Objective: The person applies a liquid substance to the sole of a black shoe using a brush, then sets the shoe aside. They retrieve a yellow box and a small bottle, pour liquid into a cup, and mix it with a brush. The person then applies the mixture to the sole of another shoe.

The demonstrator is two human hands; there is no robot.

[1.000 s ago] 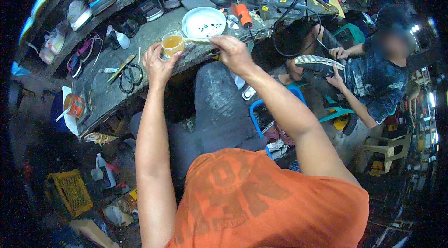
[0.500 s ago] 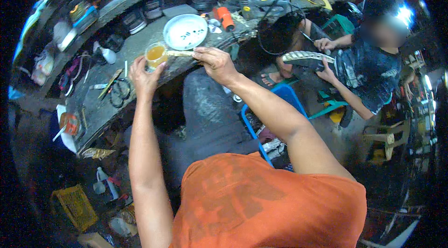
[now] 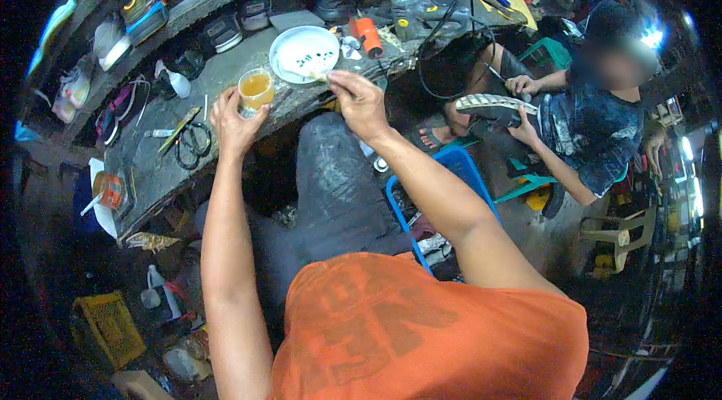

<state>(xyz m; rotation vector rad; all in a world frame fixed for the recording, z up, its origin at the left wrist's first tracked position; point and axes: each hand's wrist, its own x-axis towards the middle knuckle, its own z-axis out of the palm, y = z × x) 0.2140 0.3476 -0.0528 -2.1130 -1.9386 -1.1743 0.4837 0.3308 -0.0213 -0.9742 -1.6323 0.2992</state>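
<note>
Wrapped round a clear cup (image 3: 256,89) of amber liquid, my left hand (image 3: 232,125) is closed at the near edge of the workbench. My right hand (image 3: 359,103) pinches a thin, pale stick-like tool (image 3: 316,76), partly blurred; whether it has bristles is too small to tell. Its free end points left, over the near rim of a white round plate (image 3: 325,35). Several small dark bits lie on that plate. The tool and the cup are apart.
Scissors (image 3: 192,146) lie left of the cup on the bench (image 3: 162,174). An orange cylindrical tool (image 3: 368,37) is right of the plate. Shoes (image 3: 144,22) line the back shelf. A blue basket (image 3: 451,167) stands beside my legs. At right, a person holds a shoe sole (image 3: 492,105).
My right hand has moved the pale tool away from the cup's rim, up and right to the plate's near edge. My left hand still holds the cup. The view has shifted slightly.
</note>
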